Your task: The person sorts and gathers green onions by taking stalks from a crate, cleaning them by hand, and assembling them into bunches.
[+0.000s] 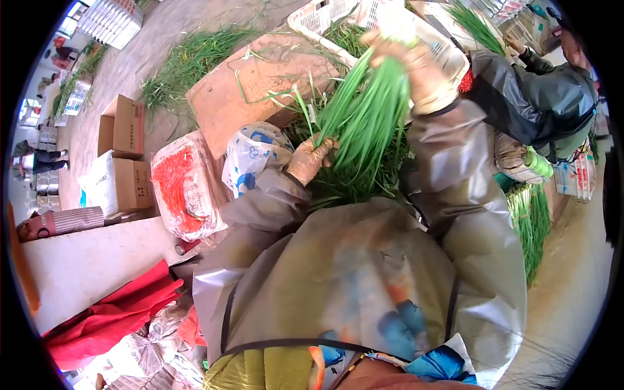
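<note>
My right hand (421,73), in a pale glove and slightly blurred, is raised and closed around the upper end of a bunch of chives (367,117). The pale root ends above the fist are washed out by glare, and the long green leaves hang down. My left hand (312,160), also gloved, is lower down at the left side of the bunch, its fingers pinched on a few chive leaves. Loose chives (354,185) lie below the bunch, near my apron (338,260).
Ahead stands a white plastic crate (311,21), beside a brown board (260,78) strewn with leaves. To the left are red ties (179,188) on a pack, a patterned plastic bag (253,153) and cardboard boxes (122,127). A co-worker (539,97) sits close on the right.
</note>
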Tool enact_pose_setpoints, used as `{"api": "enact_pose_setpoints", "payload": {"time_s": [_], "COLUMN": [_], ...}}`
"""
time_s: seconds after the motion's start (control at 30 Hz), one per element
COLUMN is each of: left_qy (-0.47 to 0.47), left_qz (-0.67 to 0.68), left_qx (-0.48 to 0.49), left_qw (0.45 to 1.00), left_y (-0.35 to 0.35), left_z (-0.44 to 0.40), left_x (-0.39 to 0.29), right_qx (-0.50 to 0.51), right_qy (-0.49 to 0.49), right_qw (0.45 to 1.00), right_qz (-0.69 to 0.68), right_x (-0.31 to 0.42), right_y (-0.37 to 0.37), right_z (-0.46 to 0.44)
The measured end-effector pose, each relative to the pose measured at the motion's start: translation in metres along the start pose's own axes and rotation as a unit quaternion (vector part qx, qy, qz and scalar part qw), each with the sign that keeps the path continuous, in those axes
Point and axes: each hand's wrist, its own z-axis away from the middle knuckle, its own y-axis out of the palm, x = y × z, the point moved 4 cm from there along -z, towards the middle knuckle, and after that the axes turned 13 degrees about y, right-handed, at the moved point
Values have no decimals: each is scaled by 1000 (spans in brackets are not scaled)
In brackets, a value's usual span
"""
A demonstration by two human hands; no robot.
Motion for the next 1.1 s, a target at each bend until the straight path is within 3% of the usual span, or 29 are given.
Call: {"api": "enact_pose_setpoints", "payload": {"time_s": [0.03,0.13,0.17,0.2,0.23,0.27,0.3,0.33,0.37,0.4,0.43,0.53,0.57,0.6,0.67,0.7,0.73,0.8,0.87,0.9,0.93,1.0,1.07,1.1], "left_qy": [18,-126,-120,-99,-76,-69,-18,35,-32,-28,-26,7,-85,-173,-87,5,102,246,310,235,152,12,-19,15], "left_qz": [-10,-104,-103,-230,-352,-354,-469,-575,-580,-610,-641,-652,-462,-241,-25,-43,-63,5,113,187,293,391,323,316], "left_qx": [32,43,47,111,171,175,168,153,191,187,186,213,247,266,264,214,162,107,144,133,183,126,126,122], "left_qw": [999,986,986,962,917,916,867,803,791,769,745,728,848,917,960,976,979,963,933,945,926,912,938,941], "left_y": [-7,-21,-24,-24,-20,-18,-12,-6,-2,-5,-12,-34,-34,-29,-20,-17,-11,-1,21,23,28,33,29,36], "left_z": [-8,-26,-34,-42,-47,-47,-41,-39,-35,-28,-20,-2,8,19,21,14,3,-21,-35,-32,-34,-30,-29,-29], "left_x": [16,69,82,93,90,87,61,28,-3,-17,-25,-55,-73,-91,-134,-157,-178,-211,-226,-216,-201,-177,-148,-143], "right_qx": [-14,16,13,-69,-83,-99,-55,-67,-55,-43,-128,-52,-22,-3,-1,4,72,178,192,143,128,-71,-87,-81], "right_qy": [-4,-45,-65,-85,-75,-65,-86,-118,-132,-142,-104,-93,-77,-83,-70,-1,-40,-3,48,17,-45,-68,-96,-81], "right_qw": [1000,990,992,994,994,993,995,988,988,988,967,981,991,993,984,992,992,984,975,986,991,989,947,949], "right_qz": [-13,-135,-109,-7,10,26,-7,79,58,35,193,159,109,88,164,125,93,-7,-100,-81,-10,110,295,294], "right_x": [14,68,80,86,83,78,81,81,85,86,89,79,81,82,71,62,57,57,47,54,48,18,18,11], "right_y": [-21,-37,-32,-37,-45,-51,-49,-61,-62,-61,-63,-66,-57,-51,-43,-32,-18,26,57,73,79,67,70,73], "right_z": [-3,5,9,3,-4,-8,-2,-3,0,5,3,-6,-1,2,-14,-15,-19,-5,0,9,4,-14,-7,-8]}}
